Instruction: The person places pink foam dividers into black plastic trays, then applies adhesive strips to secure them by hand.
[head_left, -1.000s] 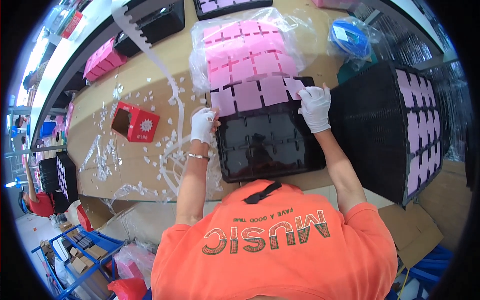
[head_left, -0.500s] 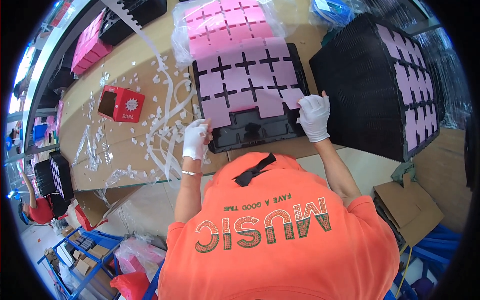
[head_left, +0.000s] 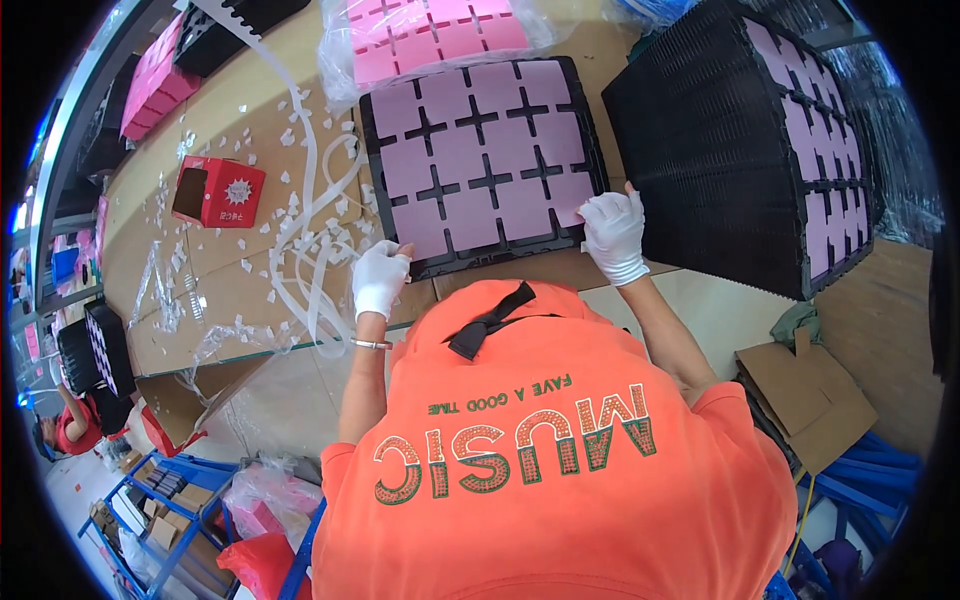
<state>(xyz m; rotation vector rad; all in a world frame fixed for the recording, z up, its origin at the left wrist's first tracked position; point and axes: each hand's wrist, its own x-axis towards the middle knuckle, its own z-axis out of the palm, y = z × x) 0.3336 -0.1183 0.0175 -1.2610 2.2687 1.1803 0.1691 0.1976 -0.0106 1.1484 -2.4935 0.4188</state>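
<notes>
A lilac-pink sheet [head_left: 470, 165] with cross-shaped cut-outs lies flat over a black plastic tray [head_left: 590, 150], whose dark rim shows around it. My left hand [head_left: 380, 278], in a white glove with bare fingertips, is closed at the near left corner of the sheet. At its near right corner my right hand [head_left: 613, 235], gloved the same way, has its fingers curled in and pinching the edge. The tray's near rim shows as a narrow dark strip between my hands.
Beyond the tray lie more pink sheets [head_left: 440, 38] in clear plastic. A tall stack of black trays [head_left: 710, 150] stands on the right. To the left are a red box [head_left: 220, 192], white strips [head_left: 318, 260] and paper scraps. A person [head_left: 75, 420] works at the far left.
The near edge of the sheet has come down toward me and now covers the tray's front part, which was bare before. My hands stay at its near corners. The whole view has shifted slightly.
</notes>
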